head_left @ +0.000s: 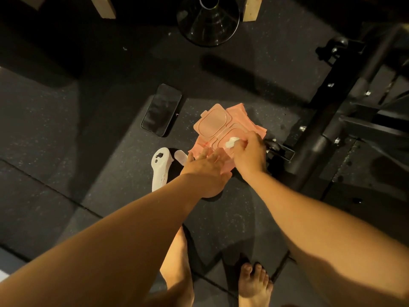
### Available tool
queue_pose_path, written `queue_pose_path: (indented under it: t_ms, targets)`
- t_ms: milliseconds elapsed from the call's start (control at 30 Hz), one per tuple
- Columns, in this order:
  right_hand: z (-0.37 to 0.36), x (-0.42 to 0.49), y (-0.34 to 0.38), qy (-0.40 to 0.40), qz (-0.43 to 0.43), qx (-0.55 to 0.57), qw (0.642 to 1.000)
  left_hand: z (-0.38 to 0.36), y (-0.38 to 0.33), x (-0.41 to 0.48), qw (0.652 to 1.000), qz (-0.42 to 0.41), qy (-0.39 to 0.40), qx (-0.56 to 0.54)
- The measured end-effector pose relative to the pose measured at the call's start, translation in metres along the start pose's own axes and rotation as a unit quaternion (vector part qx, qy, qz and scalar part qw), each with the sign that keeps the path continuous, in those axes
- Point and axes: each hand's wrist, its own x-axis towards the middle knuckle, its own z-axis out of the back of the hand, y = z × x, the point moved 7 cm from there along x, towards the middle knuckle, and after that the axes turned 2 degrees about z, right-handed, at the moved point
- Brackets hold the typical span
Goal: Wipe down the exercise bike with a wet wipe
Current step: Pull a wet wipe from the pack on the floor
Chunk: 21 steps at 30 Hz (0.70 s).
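A pink pack of wet wipes lies on the dark rubber floor with its plastic lid flipped open. My left hand rests flat on the near end of the pack, fingers spread. My right hand pinches a white wet wipe at the pack's opening, with only a small bunch of wipe showing. The exercise bike's black frame and base bar stand to the right, its small wheel just beyond my right hand.
A black phone lies face up on the floor left of the pack. A white controller lies near my left wrist. A black cone-shaped base stands at the top. My bare feet are below.
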Motion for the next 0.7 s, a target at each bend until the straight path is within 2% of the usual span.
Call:
queue_pose_path:
  t_ms: [100, 167, 233, 267, 333, 367, 467, 500, 567, 633, 700]
  targets:
    - [0.024, 0.0, 0.004, -0.038, -0.019, 0.116, 0.992, 0.001, -0.002, -0.002, 1.0, 0.004, 0.017, -0.01]
    - [0.04, 0.004, 0.014, -0.042, 0.004, 0.157, 0.987, 0.015, -0.009, -0.006, 0.997, 0.007, 0.004, -0.08]
    - [0.047, 0.012, 0.022, -0.022, 0.014, 0.153, 0.988, 0.037, -0.009, -0.009, 0.98, 0.027, -0.054, -0.191]
    - [0.048, 0.015, 0.024, -0.001, 0.009, 0.135, 0.991, 0.05, -0.003, -0.011, 0.959, 0.044, -0.104, -0.26]
    - [0.043, 0.018, 0.029, 0.05, -0.014, 0.103, 0.993, 0.069, 0.013, -0.017, 0.888, 0.069, -0.194, -0.41]
    - [0.041, 0.018, 0.034, 0.076, -0.024, 0.109, 0.991, 0.07, 0.021, -0.017, 0.841, 0.078, -0.2, -0.497]
    - [0.035, 0.009, 0.054, 0.156, -0.021, 0.125, 0.98, 0.065, 0.028, -0.016, 0.665, 0.093, -0.123, -0.73]
    - [0.034, 0.003, 0.062, 0.183, -0.015, 0.123, 0.975, 0.065, 0.029, -0.02, 0.637, 0.1, -0.119, -0.755]
    - [0.035, -0.011, 0.076, 0.224, -0.015, 0.152, 0.963, 0.067, 0.043, -0.035, 0.585, 0.157, -0.165, -0.778]
    - [0.04, -0.028, 0.09, 0.243, -0.047, 0.252, 0.935, 0.068, 0.054, -0.054, 0.532, 0.179, -0.184, -0.807]
    - [0.045, -0.048, 0.108, 0.278, -0.101, 0.36, 0.885, 0.079, 0.051, -0.079, 0.525, 0.131, -0.145, -0.828]
